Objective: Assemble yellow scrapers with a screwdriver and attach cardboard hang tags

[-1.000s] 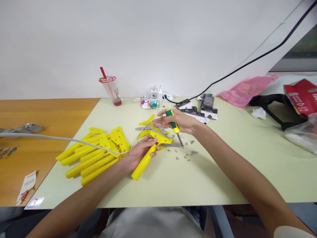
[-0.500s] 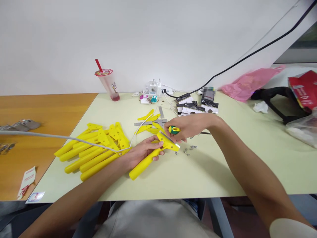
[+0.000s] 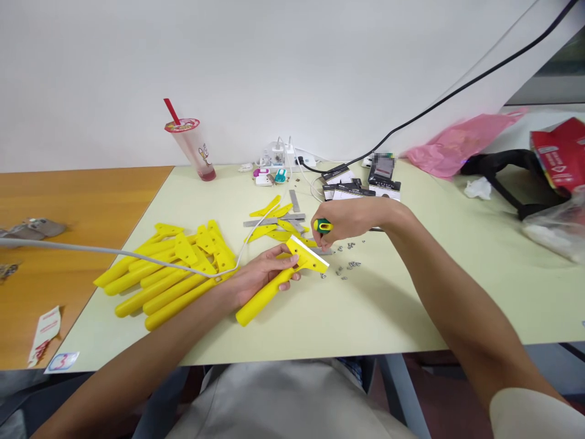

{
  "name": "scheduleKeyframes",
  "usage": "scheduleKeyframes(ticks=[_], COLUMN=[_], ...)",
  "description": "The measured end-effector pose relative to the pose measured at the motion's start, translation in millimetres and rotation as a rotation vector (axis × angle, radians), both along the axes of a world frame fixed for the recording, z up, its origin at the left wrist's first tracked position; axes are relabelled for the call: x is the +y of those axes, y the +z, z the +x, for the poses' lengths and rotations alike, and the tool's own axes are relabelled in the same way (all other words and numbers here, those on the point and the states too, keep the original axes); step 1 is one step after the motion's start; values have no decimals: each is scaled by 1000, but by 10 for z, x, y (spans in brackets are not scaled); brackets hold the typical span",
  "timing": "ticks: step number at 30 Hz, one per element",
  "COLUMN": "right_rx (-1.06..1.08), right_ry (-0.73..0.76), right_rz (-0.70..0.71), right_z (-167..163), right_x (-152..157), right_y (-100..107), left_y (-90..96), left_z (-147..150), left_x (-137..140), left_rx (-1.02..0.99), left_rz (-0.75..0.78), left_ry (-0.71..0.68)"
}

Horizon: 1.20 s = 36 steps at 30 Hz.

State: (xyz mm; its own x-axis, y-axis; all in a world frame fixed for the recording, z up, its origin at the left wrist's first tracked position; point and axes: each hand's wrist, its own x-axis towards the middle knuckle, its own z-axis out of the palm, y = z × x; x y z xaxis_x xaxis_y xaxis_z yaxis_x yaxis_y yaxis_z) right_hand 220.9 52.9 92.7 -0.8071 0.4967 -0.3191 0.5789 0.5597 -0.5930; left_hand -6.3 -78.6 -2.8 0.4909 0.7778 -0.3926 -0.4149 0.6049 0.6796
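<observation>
My left hand (image 3: 265, 277) is closed around the neck of a yellow scraper (image 3: 265, 297), its head angled up to the right with a pale blade edge. Just beyond that head, my right hand (image 3: 345, 219) is closed on a screwdriver with a green and yellow handle (image 3: 323, 226); its shaft is mostly hidden by the fingers. Small metal screws (image 3: 353, 265) lie scattered right of the scraper head. Behind it are loose yellow head plates (image 3: 261, 231) and grey metal blades (image 3: 294, 200). Several more yellow scrapers (image 3: 169, 299) are piled left of my left hand.
A cup with a red straw (image 3: 194, 149) stands at the back left. A power strip (image 3: 278, 157), black-and-white packets (image 3: 350, 190) and a pink bag (image 3: 461, 146) line the wall. A white cable (image 3: 114, 250) crosses above the scraper pile and my left wrist.
My right hand with the screwdriver has lifted slightly away from the scraper head, showing more of the blade edge. The left hand keeps its hold; the whole view has shifted a little.
</observation>
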Motion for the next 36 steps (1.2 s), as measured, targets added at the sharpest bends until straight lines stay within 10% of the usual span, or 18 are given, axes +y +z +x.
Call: scheduleKeyframes(ticks=[36], right_rx=[276], right_ry=[113], right_rz=[230], right_z=[-293], right_x=[-285], right_y=[31], left_y=[46], left_z=[-29], left_x=[27], left_rx=[-62], left_rz=[77], left_ry=[154])
